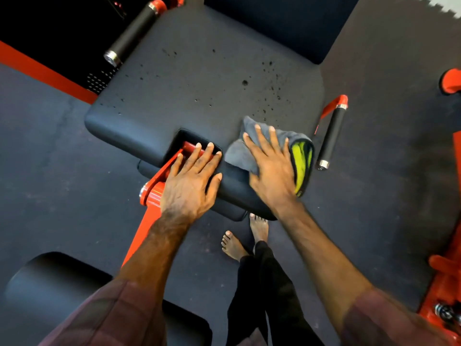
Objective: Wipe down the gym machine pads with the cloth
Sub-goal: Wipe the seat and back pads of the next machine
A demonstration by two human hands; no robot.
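Both hands lie flat, right hand (272, 168) pressing cloth (296, 156).

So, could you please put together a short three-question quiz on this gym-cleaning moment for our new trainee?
1. True or false: the right hand presses the cloth flat with straight fingers.
2. Which colour shows on the cloth's folded inner side? A) yellow-green B) white C) blue
3. Fill in: the left hand rests partly on the red ____ set in the notch of the seat pad.

Key
1. True.
2. A; its outer side is grey.
3. Bar. Dark droplets still speckle the seat pad beyond the cloth, so that area looks not yet wiped.
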